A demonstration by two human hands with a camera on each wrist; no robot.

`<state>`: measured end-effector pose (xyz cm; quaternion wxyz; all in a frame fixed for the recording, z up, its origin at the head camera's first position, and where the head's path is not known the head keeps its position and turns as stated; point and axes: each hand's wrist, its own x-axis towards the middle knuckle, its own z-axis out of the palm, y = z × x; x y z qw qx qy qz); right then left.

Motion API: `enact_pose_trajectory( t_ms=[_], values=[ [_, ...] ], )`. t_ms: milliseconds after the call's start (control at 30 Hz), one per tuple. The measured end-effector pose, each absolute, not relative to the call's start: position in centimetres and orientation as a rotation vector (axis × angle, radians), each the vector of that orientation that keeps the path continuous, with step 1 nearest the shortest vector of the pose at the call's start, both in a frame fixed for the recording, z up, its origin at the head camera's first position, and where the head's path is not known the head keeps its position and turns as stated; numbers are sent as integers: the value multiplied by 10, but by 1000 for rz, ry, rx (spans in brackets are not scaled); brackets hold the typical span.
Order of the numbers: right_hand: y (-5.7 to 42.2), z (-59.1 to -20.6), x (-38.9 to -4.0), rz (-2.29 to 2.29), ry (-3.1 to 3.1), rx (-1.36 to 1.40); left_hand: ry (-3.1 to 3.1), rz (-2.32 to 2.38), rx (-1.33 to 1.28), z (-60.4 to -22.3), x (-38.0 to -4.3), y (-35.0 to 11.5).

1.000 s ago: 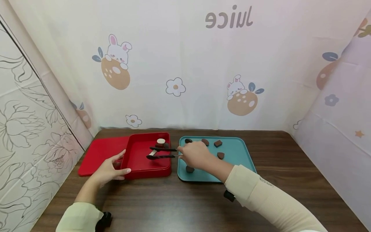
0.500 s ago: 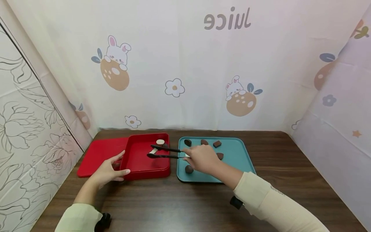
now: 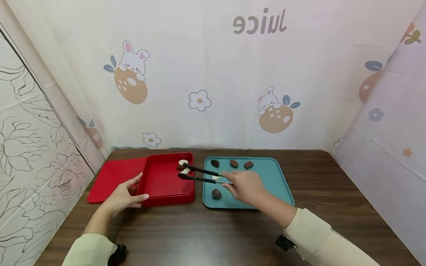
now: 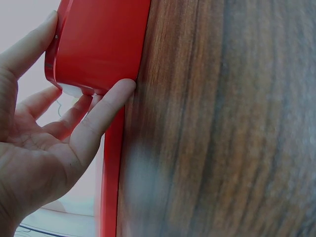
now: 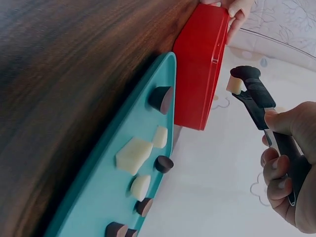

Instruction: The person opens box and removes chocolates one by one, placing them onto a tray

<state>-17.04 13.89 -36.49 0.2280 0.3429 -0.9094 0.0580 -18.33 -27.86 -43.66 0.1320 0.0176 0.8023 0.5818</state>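
Observation:
My right hand (image 3: 247, 186) grips black-tipped tongs (image 5: 264, 103) with its fingers curled round the handles. A small cream chocolate piece (image 5: 234, 85) sits between the tong tips, over the right part of the red box (image 3: 166, 190). In that box lie a round white-topped chocolate (image 3: 183, 162) and a dark brown one (image 3: 180, 168). My left hand (image 3: 120, 197) holds the box at its left end. Its thumb lies on the front corner, while the other fingers rest against the left side, as the left wrist view (image 4: 42, 153) also shows in the palm.
Right of the box stands a teal tray (image 3: 266, 192) with several dark, brown and white chocolates, such as a dark one (image 3: 216, 193) and a square brown one (image 3: 248, 165). A flat red lid (image 3: 113, 177) lies left of the box. A patterned curtain (image 3: 233, 74) hangs behind the table.
The right hand and tongs have moved to the right, the cream piece shifting with the tips inside the box. The left hand keeps its place on the box.

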Motion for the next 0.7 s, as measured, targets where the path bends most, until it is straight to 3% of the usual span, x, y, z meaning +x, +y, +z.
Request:
enact_pose_trajectory(
  t_ms=[700],
  values=[
    [190, -372, -143, 335, -2555, 749, 2333, 1674, 57, -437, -183, -278]
  ],
)
